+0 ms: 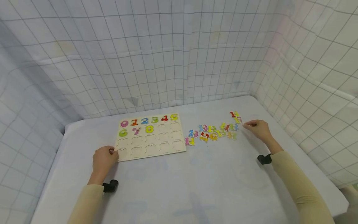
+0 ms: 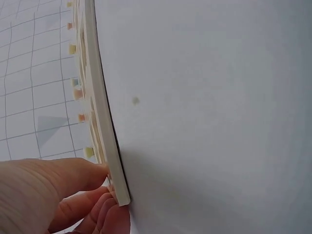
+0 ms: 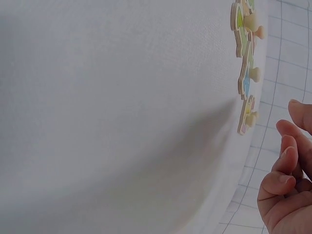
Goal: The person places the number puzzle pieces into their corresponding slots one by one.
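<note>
A wooden number puzzle board (image 1: 151,137) lies flat on the table, with knobbed pieces 0 to 8 in its upper recesses and the lower recesses bare. My left hand (image 1: 104,158) pinches the board's near left corner; in the left wrist view the thumb (image 2: 83,174) is on top and the other fingers are at the edge. Over the right side, my right hand (image 1: 258,129) is just beside the loose number pieces, nearest a yellow and purple piece (image 1: 237,120). Thumb and forefinger stand apart in the right wrist view, the other fingers loosely curled, with nothing between them.
Several loose number pieces lie in a cluster right of the board, among them a blue and pink 20 (image 1: 193,133) and a red and yellow piece (image 1: 234,114) at the back. White table cloth (image 1: 173,193) covers the surface. A checked curtain (image 1: 156,62) hangs behind and at both sides.
</note>
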`<action>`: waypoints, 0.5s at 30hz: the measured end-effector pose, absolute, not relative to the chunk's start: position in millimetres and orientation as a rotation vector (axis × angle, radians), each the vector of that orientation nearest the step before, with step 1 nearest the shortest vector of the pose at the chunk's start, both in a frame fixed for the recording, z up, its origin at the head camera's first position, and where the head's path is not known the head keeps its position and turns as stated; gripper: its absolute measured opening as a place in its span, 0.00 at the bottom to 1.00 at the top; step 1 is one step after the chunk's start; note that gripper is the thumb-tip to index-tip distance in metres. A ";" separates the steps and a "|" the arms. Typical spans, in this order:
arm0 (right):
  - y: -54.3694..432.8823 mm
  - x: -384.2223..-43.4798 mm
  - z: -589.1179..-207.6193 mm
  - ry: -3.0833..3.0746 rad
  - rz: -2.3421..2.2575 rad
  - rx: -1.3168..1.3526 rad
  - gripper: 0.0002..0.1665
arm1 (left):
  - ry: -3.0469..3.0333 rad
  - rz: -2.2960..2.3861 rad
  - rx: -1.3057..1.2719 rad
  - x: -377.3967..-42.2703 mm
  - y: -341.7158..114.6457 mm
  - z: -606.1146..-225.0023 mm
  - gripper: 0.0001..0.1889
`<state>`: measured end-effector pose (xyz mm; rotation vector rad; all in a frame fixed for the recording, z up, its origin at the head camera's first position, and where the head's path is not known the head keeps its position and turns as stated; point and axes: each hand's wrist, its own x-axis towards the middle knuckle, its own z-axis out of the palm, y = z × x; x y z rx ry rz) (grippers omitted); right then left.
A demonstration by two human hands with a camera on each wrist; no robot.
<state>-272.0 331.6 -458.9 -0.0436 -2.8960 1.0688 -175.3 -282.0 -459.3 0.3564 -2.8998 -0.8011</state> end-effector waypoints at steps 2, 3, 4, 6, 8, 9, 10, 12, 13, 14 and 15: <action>332.4 -271.8 -459.5 -2.898 1.067 -0.051 0.27 | -2.901 -0.811 0.357 -174.6 -282.9 -458.8 0.16; 332.6 -271.9 -459.8 -2.901 1.065 -0.056 0.27 | -2.901 -0.810 0.357 -174.2 -283.4 -458.4 0.16; 333.0 -271.9 -459.9 -2.903 1.071 -0.061 0.27 | -2.902 -0.809 0.359 -173.8 -283.8 -458.3 0.16; 333.8 -271.8 -460.0 -2.906 1.074 -0.064 0.27 | -2.909 -0.798 0.366 -172.9 -284.8 -458.2 0.16; 335.3 -271.6 -460.1 -2.906 1.069 -0.063 0.27 | -2.913 -0.782 0.373 -172.2 -285.7 -458.1 0.16; 335.8 -271.3 -460.0 -2.903 1.069 -0.064 0.26 | -2.914 -0.777 0.374 -171.7 -285.9 -457.6 0.16; 336.6 -270.9 -460.0 -2.901 1.069 -0.066 0.26 | -2.913 -0.768 0.374 -171.2 -286.1 -457.5 0.16; 338.3 -270.2 -460.4 -2.899 1.059 -0.068 0.27 | -2.910 -0.761 0.376 -170.8 -286.8 -457.0 0.16; 339.1 -269.7 -460.6 -2.900 1.060 -0.071 0.27 | -2.907 -0.756 0.378 -170.8 -287.3 -456.9 0.16; 339.5 -269.1 -460.6 -2.901 1.064 -0.074 0.27 | -2.902 -0.750 0.381 -170.7 -287.7 -456.8 0.16; 340.2 -268.5 -460.8 -2.904 1.067 -0.078 0.28 | -2.899 -0.745 0.385 -170.5 -288.0 -456.7 0.16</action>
